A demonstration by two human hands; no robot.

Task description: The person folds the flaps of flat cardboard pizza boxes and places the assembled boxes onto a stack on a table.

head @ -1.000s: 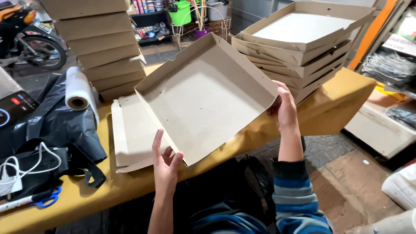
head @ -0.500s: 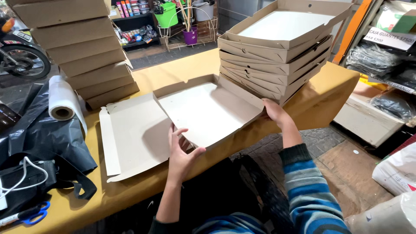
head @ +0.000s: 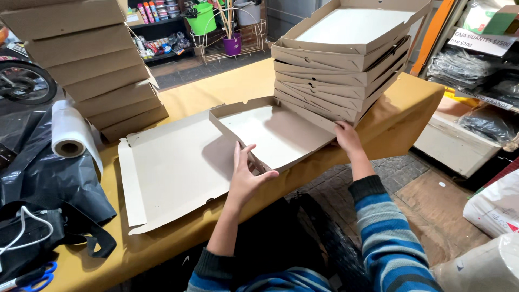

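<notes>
A brown cardboard pizza box [head: 270, 135] lies open on the yellow table [head: 227, 86], its lid [head: 173, 167] spread flat to the left. My left hand [head: 246, 176] presses against the tray's near-left wall, fingers apart. My right hand [head: 346, 138] holds the tray's near-right corner, next to a stack of folded open boxes [head: 335, 70].
A second stack of closed boxes [head: 92, 70] stands at the back left. A roll of clear plastic bags [head: 70, 132] and black bags [head: 48, 178] lie at the left, with blue scissors [head: 32, 276] below. Shelves, a green bucket [head: 203, 19] and a motorcycle wheel [head: 24, 81] are beyond.
The box, held tilted up a second ago, has been laid flat on the table. My left hand moved to the tray's side wall and my right hand lowered to its corner.
</notes>
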